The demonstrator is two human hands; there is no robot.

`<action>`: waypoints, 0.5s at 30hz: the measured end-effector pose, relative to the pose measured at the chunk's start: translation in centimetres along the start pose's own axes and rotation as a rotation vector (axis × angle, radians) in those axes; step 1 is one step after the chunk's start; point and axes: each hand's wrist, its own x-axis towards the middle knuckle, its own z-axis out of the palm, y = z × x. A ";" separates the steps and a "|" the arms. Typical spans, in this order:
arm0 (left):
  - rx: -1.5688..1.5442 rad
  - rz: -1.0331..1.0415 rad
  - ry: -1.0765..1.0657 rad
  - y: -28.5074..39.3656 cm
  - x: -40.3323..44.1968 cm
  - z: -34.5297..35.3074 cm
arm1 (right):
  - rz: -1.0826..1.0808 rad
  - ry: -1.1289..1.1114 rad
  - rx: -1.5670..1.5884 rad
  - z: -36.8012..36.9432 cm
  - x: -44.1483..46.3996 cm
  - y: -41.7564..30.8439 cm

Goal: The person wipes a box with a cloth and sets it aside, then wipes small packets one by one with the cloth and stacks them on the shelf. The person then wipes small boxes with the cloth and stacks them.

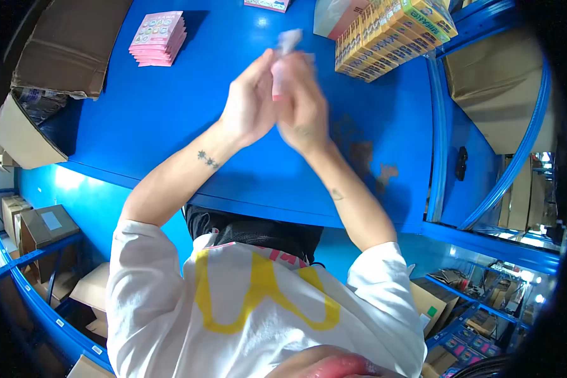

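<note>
Above the blue table, my left hand [249,104] and my right hand [303,104] are close together. Between them is a small pink-and-white packet [277,80], smeared by motion. A pale end [290,40] sticks out past the fingertips; whether it belongs to the packet I cannot make out. My right hand is blurred, its fingers curled around the packet. My left hand is seen from its thumb side, closed against the packet, its other fingers mostly hidden. Left of the hands stands a stack of pink printed packets [159,38].
On the blue table [189,94], yellow printed boxes [394,39] stand in rows at the far right, beside a white-and-pink box [337,17]. Another small box [266,4] lies at the far edge. An open cardboard carton [63,50] stands left. Blue shelving [436,138] rises right.
</note>
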 end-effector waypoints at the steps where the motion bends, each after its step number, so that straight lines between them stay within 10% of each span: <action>1: -0.003 -0.001 -0.001 0.0 0.1 -0.1 | 0.000 -0.002 -0.003 -0.1 0.2 0.2; 15: 0.204 0.079 0.090 0.6 0.4 0.1 | -0.069 0.033 -0.076 0.7 1.4 0.6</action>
